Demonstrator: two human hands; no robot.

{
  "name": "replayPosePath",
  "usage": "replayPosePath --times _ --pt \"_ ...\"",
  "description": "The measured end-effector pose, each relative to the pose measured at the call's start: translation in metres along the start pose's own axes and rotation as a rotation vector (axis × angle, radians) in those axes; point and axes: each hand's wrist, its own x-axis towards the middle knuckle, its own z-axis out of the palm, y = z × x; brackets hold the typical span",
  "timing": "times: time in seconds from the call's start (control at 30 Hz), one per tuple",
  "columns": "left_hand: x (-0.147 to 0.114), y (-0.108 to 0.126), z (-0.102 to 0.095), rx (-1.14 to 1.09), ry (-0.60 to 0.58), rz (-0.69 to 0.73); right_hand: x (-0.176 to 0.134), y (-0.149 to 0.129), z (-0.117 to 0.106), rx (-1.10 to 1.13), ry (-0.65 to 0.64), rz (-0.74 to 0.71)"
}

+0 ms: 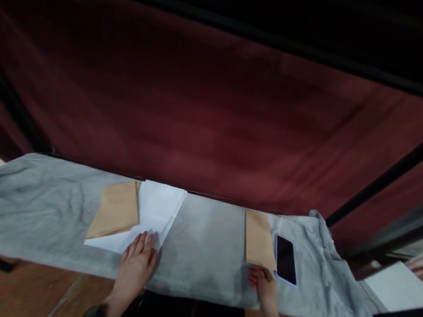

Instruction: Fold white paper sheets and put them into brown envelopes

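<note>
My left hand (pixel 136 264) lies flat, its fingers stretched over the near edge of some white paper sheets (pixel 160 204). On the left part of those sheets rests a small stack of brown paper envelopes (pixel 117 208). A single brown envelope (pixel 261 238) lies flat on the grey cloth further right. At its near edge is my right hand (pixel 262 283), fingers loosely curled and slightly blurred, with no clear grip on the envelope. Just right of this envelope is a dark-screened phone (pixel 286 260) with a light purple edge.
A wrinkled grey cloth (pixel 206 243) covers the narrow table. Dark red fabric (pixel 201 124) hangs behind it between black frame bars (pixel 398 167). White boards or boxes (pixel 406 296) stand at the lower right, beyond the table's end. Tiled floor (pixel 38 292) shows in front.
</note>
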Motion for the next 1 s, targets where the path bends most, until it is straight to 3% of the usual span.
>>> replayPosePath --times 0.23,0.47,0.6,0.83,0.93,1.0 --pt "0.012 0.003 -0.013 0.008 -0.177 -0.1 -0.027 0.01 0.004 -0.335 -0.006 -0.235" --pt "0.034 0.012 -0.041 -0.087 -0.403 -0.314 -0.028 0.012 0.002 -0.386 -0.024 -0.301" --pt "0.036 0.01 -0.043 -0.137 -0.431 -0.362 -0.028 0.014 0.003 -0.404 -0.003 -0.292" --pt "0.052 -0.013 -0.044 -0.16 -0.46 -0.367 -0.03 0.015 0.003 -0.4 -0.016 -0.331" --pt "0.049 -0.009 -0.049 -0.152 -0.406 -0.337 -0.03 0.015 0.004 -0.389 -0.022 -0.345" --pt "0.043 0.001 -0.049 -0.123 -0.294 -0.246 -0.031 0.015 0.005 -0.385 -0.014 -0.345"
